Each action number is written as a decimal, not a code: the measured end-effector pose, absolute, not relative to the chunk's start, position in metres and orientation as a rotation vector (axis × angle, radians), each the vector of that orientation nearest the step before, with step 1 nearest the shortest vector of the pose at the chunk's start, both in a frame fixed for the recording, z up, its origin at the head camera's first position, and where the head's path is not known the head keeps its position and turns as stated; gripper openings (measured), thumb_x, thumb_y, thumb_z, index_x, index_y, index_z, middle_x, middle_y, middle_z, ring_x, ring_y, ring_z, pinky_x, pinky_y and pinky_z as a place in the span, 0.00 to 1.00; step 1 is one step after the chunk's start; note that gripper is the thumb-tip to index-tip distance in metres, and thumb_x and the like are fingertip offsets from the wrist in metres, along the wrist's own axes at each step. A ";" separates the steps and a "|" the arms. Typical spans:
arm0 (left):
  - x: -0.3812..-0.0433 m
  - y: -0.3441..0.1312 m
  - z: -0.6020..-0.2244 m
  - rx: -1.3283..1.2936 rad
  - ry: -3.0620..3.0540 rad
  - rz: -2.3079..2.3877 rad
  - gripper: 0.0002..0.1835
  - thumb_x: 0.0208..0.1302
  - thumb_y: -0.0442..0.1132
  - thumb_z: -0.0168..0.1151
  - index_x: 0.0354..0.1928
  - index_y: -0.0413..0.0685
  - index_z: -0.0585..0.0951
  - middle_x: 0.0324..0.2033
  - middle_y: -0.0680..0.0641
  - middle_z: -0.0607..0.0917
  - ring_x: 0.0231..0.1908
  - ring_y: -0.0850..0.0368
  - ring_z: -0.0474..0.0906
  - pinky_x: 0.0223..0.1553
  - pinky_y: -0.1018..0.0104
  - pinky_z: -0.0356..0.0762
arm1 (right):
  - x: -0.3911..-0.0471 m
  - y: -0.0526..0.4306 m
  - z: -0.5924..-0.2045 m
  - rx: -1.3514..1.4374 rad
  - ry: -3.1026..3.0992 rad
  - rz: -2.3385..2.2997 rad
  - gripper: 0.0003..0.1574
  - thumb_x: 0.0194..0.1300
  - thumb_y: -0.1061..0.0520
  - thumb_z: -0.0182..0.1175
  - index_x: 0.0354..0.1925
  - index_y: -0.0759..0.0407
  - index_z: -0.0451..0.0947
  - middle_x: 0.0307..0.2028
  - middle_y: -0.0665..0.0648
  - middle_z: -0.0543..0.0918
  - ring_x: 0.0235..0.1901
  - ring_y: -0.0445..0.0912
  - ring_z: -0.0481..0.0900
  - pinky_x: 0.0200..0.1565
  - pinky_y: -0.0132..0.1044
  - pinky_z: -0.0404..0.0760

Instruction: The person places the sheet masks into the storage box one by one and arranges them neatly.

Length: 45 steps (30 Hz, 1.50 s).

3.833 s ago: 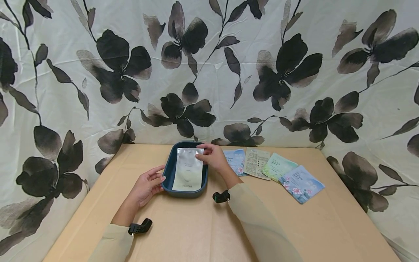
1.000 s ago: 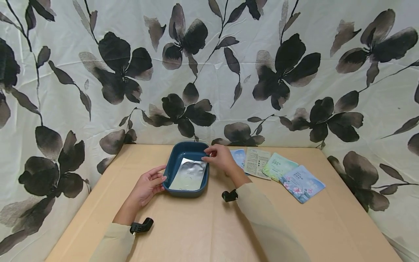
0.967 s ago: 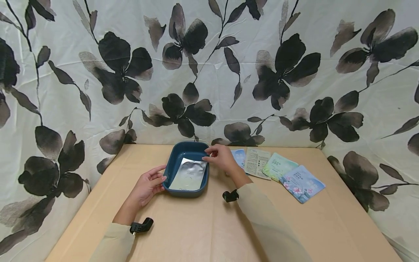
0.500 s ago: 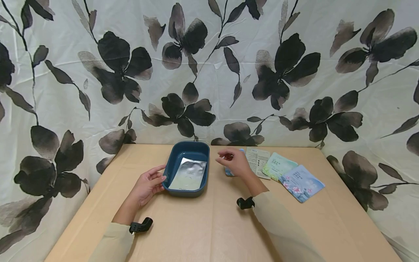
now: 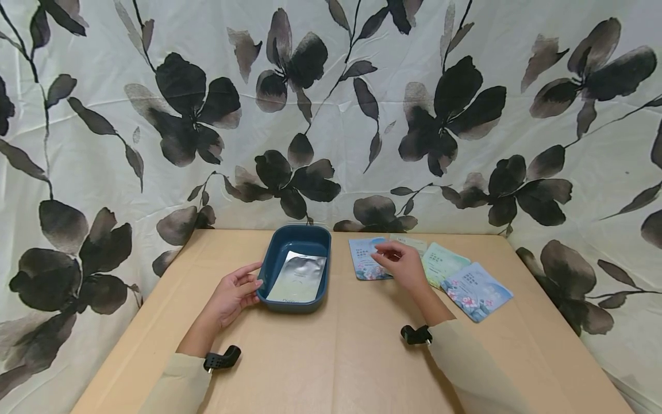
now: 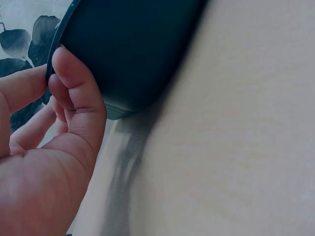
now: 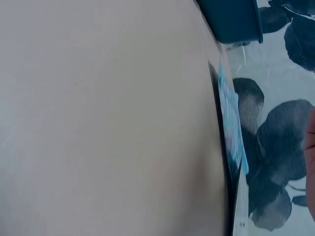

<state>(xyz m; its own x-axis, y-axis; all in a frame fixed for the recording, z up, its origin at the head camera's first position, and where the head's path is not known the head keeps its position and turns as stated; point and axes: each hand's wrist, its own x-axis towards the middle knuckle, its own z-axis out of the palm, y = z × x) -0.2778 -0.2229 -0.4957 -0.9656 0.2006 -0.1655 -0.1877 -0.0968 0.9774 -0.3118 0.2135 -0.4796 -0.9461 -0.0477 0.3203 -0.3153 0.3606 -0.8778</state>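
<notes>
A dark blue rectangular plastic tub [image 5: 295, 307] stands near the back of the table, with one silver foil sachet [image 5: 301, 273] lying tilted inside. My left hand [image 5: 235, 296] pinches the tub's left rim between thumb and fingers, as the left wrist view shows at the tub wall [image 6: 133, 49]. My right hand [image 5: 405, 265] hovers above a row of flat sachets, its fingers loosely bent and holding nothing. Under and around it are a blue floral sachet [image 5: 364, 261], a pale printed sachet [image 5: 416, 244], partly hidden by the hand, a green sachet [image 5: 445, 261] and another blue floral sachet [image 5: 478, 291].
The tan table [image 5: 331, 362] meets a floral cloth backdrop [image 5: 362, 144] right behind the tub and sachets. Both wrists wear black straps [image 5: 222, 359]. The right wrist view catches sachets [image 7: 231, 128] edge-on and the tub's corner [image 7: 234, 22].
My right hand has let go of the silver sachet, which slid lower in the tub, and moved right over the other sachets. The left hand stays at the tub's rim.
</notes>
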 end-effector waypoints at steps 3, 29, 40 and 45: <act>-0.278 -0.223 -0.496 0.008 1.913 2.144 0.36 0.70 0.37 0.66 0.77 0.48 0.65 0.39 0.53 0.81 0.30 0.59 0.80 0.38 0.70 0.85 | -0.309 0.223 -0.483 0.297 -2.350 1.648 0.20 0.62 0.45 0.74 0.49 0.53 0.88 0.44 0.55 0.88 0.41 0.46 0.82 0.42 0.26 0.82; -0.277 -0.226 -0.501 0.010 1.913 2.138 0.36 0.70 0.38 0.66 0.77 0.49 0.65 0.41 0.51 0.80 0.31 0.59 0.80 0.39 0.69 0.85 | -0.266 0.304 -0.490 -0.065 -2.227 1.700 0.24 0.66 0.51 0.71 0.53 0.66 0.84 0.34 0.39 0.86 0.28 0.40 0.82 0.34 0.31 0.84; -0.278 -0.226 -0.498 -0.002 1.912 2.135 0.36 0.70 0.38 0.66 0.77 0.50 0.65 0.40 0.52 0.81 0.31 0.59 0.80 0.39 0.70 0.85 | -0.247 0.348 -0.487 -0.229 -2.087 1.789 0.26 0.65 0.50 0.72 0.55 0.63 0.84 0.36 0.44 0.88 0.31 0.43 0.84 0.37 0.26 0.84; -0.278 -0.226 -0.500 0.004 1.908 2.134 0.35 0.70 0.37 0.66 0.77 0.50 0.65 0.40 0.52 0.81 0.31 0.59 0.80 0.39 0.69 0.85 | -0.239 0.370 -0.487 -0.369 -2.011 1.839 0.27 0.64 0.47 0.72 0.56 0.60 0.84 0.35 0.44 0.87 0.32 0.43 0.83 0.37 0.23 0.83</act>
